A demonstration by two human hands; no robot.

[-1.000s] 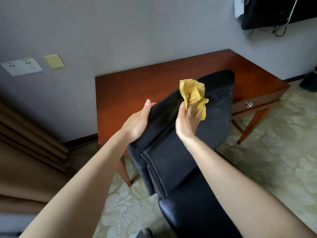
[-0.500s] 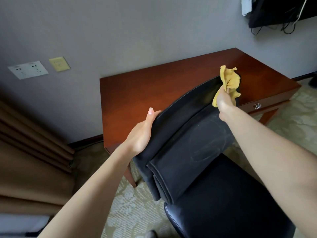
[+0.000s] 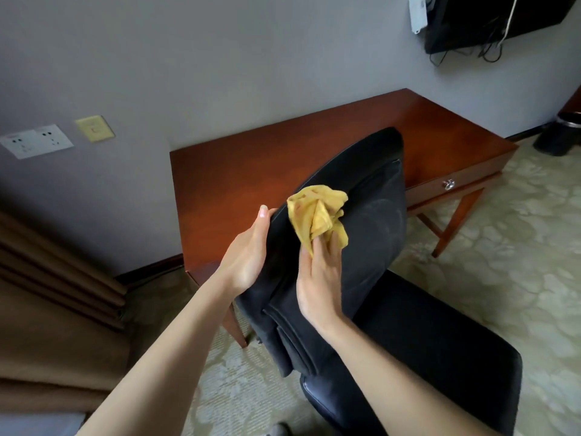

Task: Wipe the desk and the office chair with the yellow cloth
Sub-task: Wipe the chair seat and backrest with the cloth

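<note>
- Since half a second ago, the right hand and the crumpled yellow cloth have come back from the far upper corner of the backrest of the black leather office chair to the near end of its top edge, close beside the left hand, which has kept its place
- Right hand: fingers gathered up into the cloth and clamped on it, with the thumb at the near side; the fingertips are hidden under the fabric
- Cloth: bunched and held against the padded front face of the backrest, just below the rim
- Left hand: grips the near end of the backrest; the thumb lies straight along the front of the rim, and the other fingers wrap behind, out of sight
- Chair: the backrest front shows faint pale smears; the black seat cushion lies at lower right, under the right forearm
- Reddish-brown wooden desk: stands behind the chair against the grey wall, with a small metal drawer knob on its front
- Surroundings: white socket panel and pale yellow wall plate at left; brown curtain folds below them; pale patterned carpet; dark wall-mounted screen with hanging cables at upper right; dark round bin at the far right
</note>
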